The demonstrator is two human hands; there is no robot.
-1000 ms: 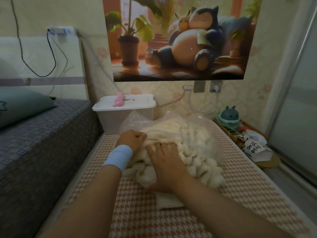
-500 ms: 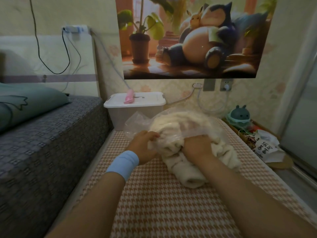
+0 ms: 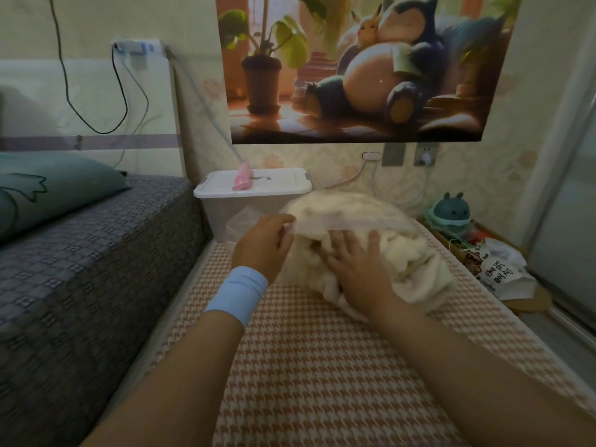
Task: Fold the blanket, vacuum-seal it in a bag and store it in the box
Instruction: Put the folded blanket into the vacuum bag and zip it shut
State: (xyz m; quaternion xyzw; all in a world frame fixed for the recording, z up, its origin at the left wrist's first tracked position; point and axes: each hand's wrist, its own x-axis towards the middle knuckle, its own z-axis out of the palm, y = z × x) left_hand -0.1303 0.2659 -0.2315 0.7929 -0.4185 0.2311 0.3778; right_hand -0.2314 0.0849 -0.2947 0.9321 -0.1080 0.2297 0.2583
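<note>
A cream fluffy blanket [image 3: 416, 269], bunched into a bundle, lies on the houndstooth mat [image 3: 322, 382], its far part inside a clear plastic bag [image 3: 342, 221]. My left hand [image 3: 263, 243], with a light blue wristband, pinches the bag's open rim at the left. My right hand [image 3: 354, 266] lies flat with spread fingers, pressing on the blanket at the bag's mouth. The near end of the blanket sticks out of the bag. Behind the bundle stands the translucent storage box [image 3: 222, 211] with its white lid on.
A pink tool [image 3: 242, 177] lies on the box lid. A dark patterned bed [image 3: 80, 269] with a green pillow [image 3: 38, 188] runs along the left. At the right are a teal toy [image 3: 451, 211], a printed white bag [image 3: 503, 272] and a sliding door [image 3: 571, 221].
My right hand has opened from a grip on the bundle to a flat press on it. My left hand has lifted the bag's rim over the blanket. The view has shifted left.
</note>
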